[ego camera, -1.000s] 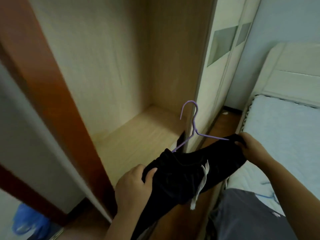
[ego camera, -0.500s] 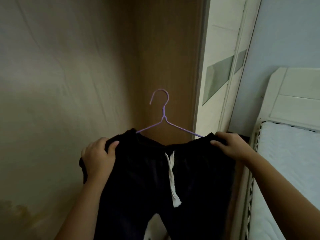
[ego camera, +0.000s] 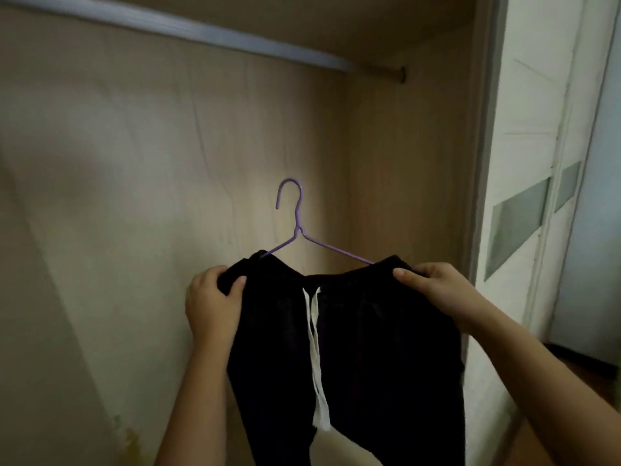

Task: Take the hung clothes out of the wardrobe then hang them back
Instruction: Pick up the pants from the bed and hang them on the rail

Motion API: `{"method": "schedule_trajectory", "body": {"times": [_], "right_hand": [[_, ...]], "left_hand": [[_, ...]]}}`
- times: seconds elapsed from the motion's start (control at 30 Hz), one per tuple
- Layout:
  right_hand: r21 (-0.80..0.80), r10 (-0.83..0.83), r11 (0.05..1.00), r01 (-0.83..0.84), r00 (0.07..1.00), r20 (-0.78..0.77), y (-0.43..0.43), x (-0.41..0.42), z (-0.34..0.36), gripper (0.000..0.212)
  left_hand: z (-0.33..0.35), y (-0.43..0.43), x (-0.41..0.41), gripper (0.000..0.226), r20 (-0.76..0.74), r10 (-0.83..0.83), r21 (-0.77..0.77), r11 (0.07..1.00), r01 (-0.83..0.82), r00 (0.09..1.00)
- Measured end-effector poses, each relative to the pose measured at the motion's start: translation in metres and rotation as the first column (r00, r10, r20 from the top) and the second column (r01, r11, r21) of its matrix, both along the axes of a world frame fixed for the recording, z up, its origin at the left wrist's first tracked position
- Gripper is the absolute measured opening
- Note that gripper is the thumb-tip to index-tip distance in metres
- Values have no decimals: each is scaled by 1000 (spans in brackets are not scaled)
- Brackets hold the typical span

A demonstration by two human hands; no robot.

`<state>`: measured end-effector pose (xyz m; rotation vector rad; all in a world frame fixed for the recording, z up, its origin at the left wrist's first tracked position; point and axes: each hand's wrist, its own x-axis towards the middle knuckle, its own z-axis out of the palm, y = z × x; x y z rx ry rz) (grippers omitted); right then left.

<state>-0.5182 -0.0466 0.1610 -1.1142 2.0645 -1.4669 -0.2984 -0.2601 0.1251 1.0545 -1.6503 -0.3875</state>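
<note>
Your left hand point(ego camera: 215, 304): grips the left end of the trousers' point(ego camera: 363, 348) waistband, fingers curled over it. Your right hand point(ego camera: 437, 287): grips the right end. Trousers: black, white drawstring point(ego camera: 316, 358) hanging at centre, draped on a purple hanger point(ego camera: 295, 227), held up inside the wardrobe point(ego camera: 134, 163). Hanger hook: upright, well below the rail point(ego camera: 188, 31). Rail: runs across the top. Door point(ego camera: 524, 163): at right.

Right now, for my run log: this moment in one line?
left hand: grips black trousers | right hand: grips trousers | purple hanger: below rail, unhung
</note>
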Motion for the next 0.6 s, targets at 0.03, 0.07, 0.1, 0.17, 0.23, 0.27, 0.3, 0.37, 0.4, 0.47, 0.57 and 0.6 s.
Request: {"method": "schedule_trajectory", "body": {"times": [0.03, 0.07, 0.1, 0.17, 0.23, 0.27, 0.3, 0.37, 0.4, 0.47, 0.57, 0.6], "right_hand": [[-9, -1, 1000, 1, 1000, 24, -9, 9, 2, 43], [-25, -2, 1000, 3, 998, 57, -15, 19, 5, 44], [-46, -3, 999, 7, 996, 91, -20, 28, 9, 44], [-89, 7, 996, 6, 989, 150, -25, 44, 18, 45], [-129, 48, 991, -23, 980, 191, -24, 58, 29, 46], [-153, 63, 988, -33, 979, 194, -23, 64, 35, 48], [-179, 71, 983, -38, 981, 180, -23, 69, 42, 50], [-232, 74, 972, -33, 983, 167, -24, 78, 53, 57], [-260, 88, 965, -42, 982, 169, -25, 84, 60, 58], [-305, 130, 950, -74, 977, 167, -28, 99, 75, 58], [-363, 200, 923, -125, 964, 175, -33, 124, 100, 48], [-381, 226, 913, -145, 958, 177, -35, 134, 110, 44]], "left_hand": [[5, 14, 5, 33, -4, -10, -32, 999, 10, 1000], [10, 30, 11, 34, -2, -22, -80, 997, 22, 1000], [16, 45, 16, 34, 8, -36, -145, 989, 37, 999], [31, 73, 27, 40, 59, -50, -271, 960, 64, 997], [47, 97, 40, 48, 108, -28, -384, 921, 68, 994], [56, 107, 48, 48, 120, -7, -436, 898, 59, 993], [66, 118, 58, 46, 121, 19, -486, 873, 42, 992], [82, 137, 77, 42, 120, 65, -571, 821, 15, 991], [90, 145, 89, 40, 116, 95, -612, 791, -4, 989], [103, 159, 111, 38, 110, 156, -674, 738, -42, 982], [122, 174, 142, 36, 97, 267, -731, 673, -113, 959], [126, 178, 150, 37, 83, 275, -737, 664, -127, 958]]}}
